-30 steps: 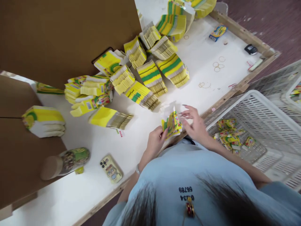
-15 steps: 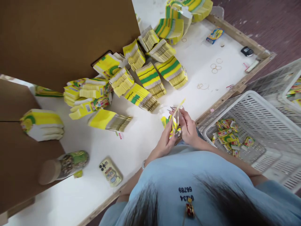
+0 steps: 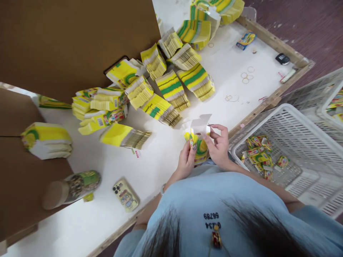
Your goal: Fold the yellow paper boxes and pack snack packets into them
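In front of my body, at the table's near edge, a small printed carton (image 3: 200, 123) stands opened up between my hands, its pale inner flap raised. My left hand (image 3: 187, 159) pinches its left side between thumb and fingers. On the other side, my right hand (image 3: 219, 147) has thumb and fingertips closed on the carton's right edge. More yellow and green printed card (image 3: 201, 152) shows just below the carton; whether it is a separate piece I cannot tell. Beyond my hands lie fanned stacks of flat yellow cartons (image 3: 160, 110) on the white table (image 3: 160, 164).
At the right, a white plastic basket (image 3: 284, 113) holds several small filled-looking packs (image 3: 259, 153). A phone (image 3: 125, 194) and a jar (image 3: 77, 185) lie at left near brown cardboard boxes (image 3: 80, 46). A blue-yellow box (image 3: 245, 40) and rubber bands (image 3: 245, 77) lie at the far right.
My hands have moved apart, the right one shifting right. The carton, seen edge-on and flat before, now shows opened out with its pale flap facing up.
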{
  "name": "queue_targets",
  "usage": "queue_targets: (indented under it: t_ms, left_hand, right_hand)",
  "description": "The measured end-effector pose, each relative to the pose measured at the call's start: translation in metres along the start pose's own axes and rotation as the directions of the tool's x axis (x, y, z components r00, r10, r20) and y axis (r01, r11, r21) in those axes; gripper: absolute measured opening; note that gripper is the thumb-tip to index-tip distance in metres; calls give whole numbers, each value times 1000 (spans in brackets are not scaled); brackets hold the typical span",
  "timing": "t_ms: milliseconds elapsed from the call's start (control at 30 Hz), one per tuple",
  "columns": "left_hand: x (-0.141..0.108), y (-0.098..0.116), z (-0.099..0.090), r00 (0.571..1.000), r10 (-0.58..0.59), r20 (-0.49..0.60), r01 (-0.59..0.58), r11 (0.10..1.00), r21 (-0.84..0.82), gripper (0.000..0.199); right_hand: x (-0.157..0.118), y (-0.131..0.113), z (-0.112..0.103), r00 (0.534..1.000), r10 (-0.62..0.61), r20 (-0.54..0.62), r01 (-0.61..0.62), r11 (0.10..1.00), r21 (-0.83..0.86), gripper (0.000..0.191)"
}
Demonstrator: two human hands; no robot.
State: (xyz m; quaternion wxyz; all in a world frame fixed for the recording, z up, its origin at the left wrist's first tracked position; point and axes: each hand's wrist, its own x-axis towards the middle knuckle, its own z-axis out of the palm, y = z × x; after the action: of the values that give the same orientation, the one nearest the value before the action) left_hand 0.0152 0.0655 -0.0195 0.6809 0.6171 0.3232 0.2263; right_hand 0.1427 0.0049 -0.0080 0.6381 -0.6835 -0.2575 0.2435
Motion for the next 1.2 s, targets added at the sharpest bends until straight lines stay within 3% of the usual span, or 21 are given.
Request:
queue_targets:
  t_ms: [67, 133, 233, 300, 400, 500, 567, 633, 733, 800, 867, 967, 1033, 1133, 1200]
  left_hand:
    - [-3, -2, -1, 999, 32, 5, -32, 997, -68, 69]
    - [-7, -3, -4, 997, 55, 54, -49, 994, -100, 75]
    - [-12, -4, -14, 991, 31, 129, -26, 999, -38, 71]
    - [-12, -4, -20, 986, -13, 164, 14, 1000, -5, 65]
    - [-9, -4, -22, 975, -34, 220, 41, 999, -25, 50]
    - [-8, -5, -16, 993, 23, 119, -13, 997, -78, 45]
    - [-9, -6, -13, 997, 62, 36, -58, 993, -104, 61]
    - [-11, -5, -12, 997, 78, 21, -76, 992, -98, 77]
    - [-12, -1, -16, 995, 87, 47, -87, 996, -2, 66]
    - [-11, 3, -19, 996, 77, 45, -80, 995, 63, 56]
    - [-10, 7, -21, 998, 52, 25, -54, 994, 96, 51]
    - [-9, 10, -21, 999, 38, 8, -39, 992, 123, 53]
    - [-9, 11, -20, 999, 31, 14, -33, 991, 131, 54]
    - [-10, 11, -19, 1000, 30, -4, -29, 992, 126, 54]
    - [-11, 9, -19, 998, 40, -51, -34, 993, 111, 53]
  right_hand:
    - [-3, 4, -5, 995, -85, -57, 83, 996, -38, 36]
    - [-5, 6, -14, 989, -142, -26, 139, 985, -102, 31]
    - [-7, 4, -29, 981, -59, 184, 82, 989, -120, 31]
    - [-8, 1, -34, 951, 25, 309, 5, 995, -97, 36]
    - [-9, -2, -34, 929, 75, 363, -49, 996, -79, 42]
    - [-9, 1, -32, 959, 41, 280, -19, 997, -81, 40]
    - [-7, 4, -35, 958, -12, 286, 38, 995, -87, 38]
    - [-4, 6, -42, 903, -100, 418, 141, 988, -68, 36]
    - [0, 5, -51, 794, -185, 579, 228, 974, -1, 40]
    - [-1, 1, -50, 800, -93, 593, 123, 992, -11, 43]
    - [-4, -3, -45, 797, 70, 600, -81, 997, -9, 41]
    - [-7, -7, -36, 726, 227, 650, -330, 943, 40, 43]
    - [-6, -9, -33, 694, 272, 667, -393, 919, 35, 44]
    - [0, -10, -36, 687, 287, 668, -403, 915, 22, 44]
    - [6, -10, -41, 639, 260, 724, -431, 900, 58, 49]
